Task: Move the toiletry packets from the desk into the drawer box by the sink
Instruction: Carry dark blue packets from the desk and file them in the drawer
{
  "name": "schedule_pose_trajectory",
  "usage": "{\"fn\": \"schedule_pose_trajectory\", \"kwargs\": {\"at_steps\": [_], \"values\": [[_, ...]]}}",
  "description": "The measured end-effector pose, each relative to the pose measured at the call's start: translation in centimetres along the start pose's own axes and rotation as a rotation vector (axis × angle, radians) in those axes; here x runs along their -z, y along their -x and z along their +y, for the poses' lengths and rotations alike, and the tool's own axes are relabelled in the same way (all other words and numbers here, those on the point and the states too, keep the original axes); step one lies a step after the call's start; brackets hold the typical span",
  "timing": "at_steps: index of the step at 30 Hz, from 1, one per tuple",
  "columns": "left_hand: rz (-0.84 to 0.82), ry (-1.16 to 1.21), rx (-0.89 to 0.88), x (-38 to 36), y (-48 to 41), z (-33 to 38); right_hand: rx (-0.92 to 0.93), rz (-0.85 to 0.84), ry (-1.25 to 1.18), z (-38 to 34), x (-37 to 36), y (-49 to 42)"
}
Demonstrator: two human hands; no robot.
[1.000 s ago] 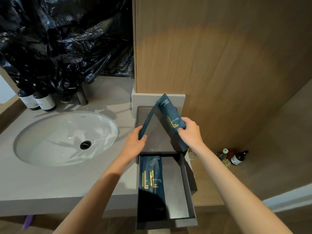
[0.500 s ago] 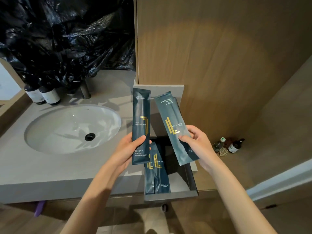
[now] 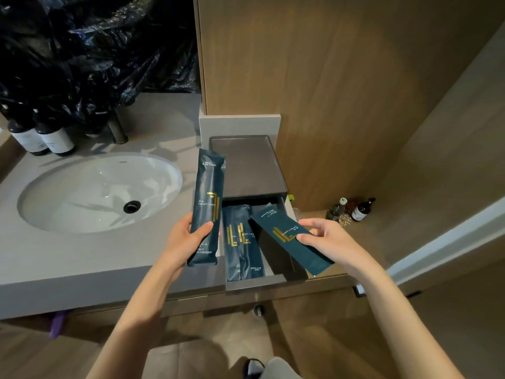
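Note:
A dark grey drawer box (image 3: 247, 168) stands on the counter right of the sink, its drawer (image 3: 255, 281) pulled out toward me. Two dark teal packets with gold marks (image 3: 241, 242) lie side by side in the drawer's left half. My left hand (image 3: 185, 239) grips a long teal packet (image 3: 207, 203) upright, just left of the drawer. My right hand (image 3: 325, 239) pinches another teal packet (image 3: 289, 236), tilted, its upper end over the drawer's right half.
A white oval sink (image 3: 98, 192) is set in the grey counter (image 3: 82, 261). Two dark bottles (image 3: 41, 135) stand at its back left below black plastic sheeting (image 3: 90, 50). A wooden panel (image 3: 328, 91) rises behind the box. Small bottles (image 3: 352, 209) sit on a ledge at right.
My right hand has lowered and tilted its packet down toward the drawer's right half. The left hand still holds its packet upright. My view has shifted, showing the box top again.

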State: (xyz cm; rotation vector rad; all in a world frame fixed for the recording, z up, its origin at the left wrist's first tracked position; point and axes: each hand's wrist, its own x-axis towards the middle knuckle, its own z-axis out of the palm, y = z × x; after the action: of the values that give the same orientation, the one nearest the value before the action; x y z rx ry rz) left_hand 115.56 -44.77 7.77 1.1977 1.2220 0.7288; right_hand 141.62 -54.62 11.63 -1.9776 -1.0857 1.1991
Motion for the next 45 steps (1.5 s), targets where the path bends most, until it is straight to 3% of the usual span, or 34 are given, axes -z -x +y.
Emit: {"fn": "schedule_pose_trajectory", "kwargs": {"at_steps": [6,14,24,35,39,45], "values": [[-0.018,0.014,0.013,-0.5,0.6,-0.3,-0.005,0.111,0.004,1.9,-3.7,-2.1],[-0.032,0.036,0.041,-0.2,1.1,-0.6,-0.046,0.129,-0.069,2.5,-8.0,-5.2],[-0.018,0.039,0.048,0.7,1.5,-1.6,0.0,0.143,0.069,3.3,-10.1,-7.0],[0.003,0.032,0.064,0.6,1.7,-1.8,0.11,0.021,0.852,1.7,-9.5,-6.5],[0.002,0.059,0.064,0.9,1.9,-1.7,0.328,-0.152,0.875,0.8,-9.7,-7.6],[0.019,0.073,0.049,1.4,2.0,-1.4,0.312,-0.19,0.931,2.1,-11.3,-9.8]]}}
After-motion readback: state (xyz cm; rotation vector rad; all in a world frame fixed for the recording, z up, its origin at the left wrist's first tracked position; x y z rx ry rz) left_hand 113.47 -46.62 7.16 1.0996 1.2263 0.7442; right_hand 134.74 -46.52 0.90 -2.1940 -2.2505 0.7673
